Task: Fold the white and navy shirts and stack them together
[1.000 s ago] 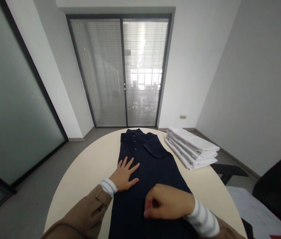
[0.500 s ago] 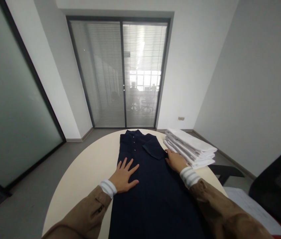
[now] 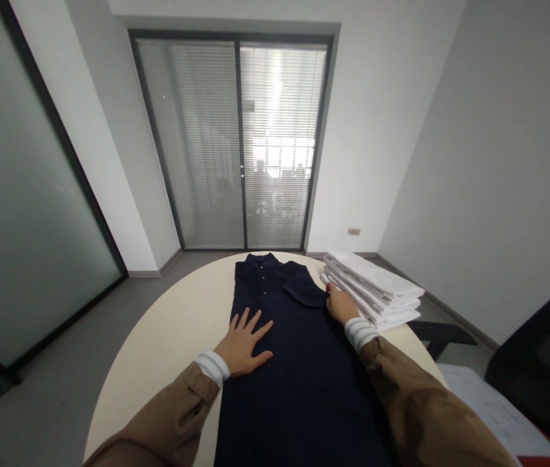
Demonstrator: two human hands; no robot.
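Observation:
A dark navy polo shirt (image 3: 294, 383) lies on the round table, its collar at the far edge and its buttoned placket facing up. My left hand (image 3: 243, 344) rests flat on the shirt's left side with fingers spread. At the right edge of the shirt, my right hand (image 3: 340, 303) has its fingers closed on the short sleeve (image 3: 307, 288), which lies angled over the shirt's upper right. The fingertips of that hand are partly hidden. The shirt's lower end runs out of view at the bottom.
A stack of folded white cloth (image 3: 375, 285) stands just right of my right hand on the cream table (image 3: 158, 363). Beyond the table's right side are a black chair (image 3: 547, 350) and some papers (image 3: 493, 402). A glass door with blinds (image 3: 240, 143) is behind.
My right hand has shifted slightly away from me and left, and the sleeve has moved a little with it. My left hand has stayed in place.

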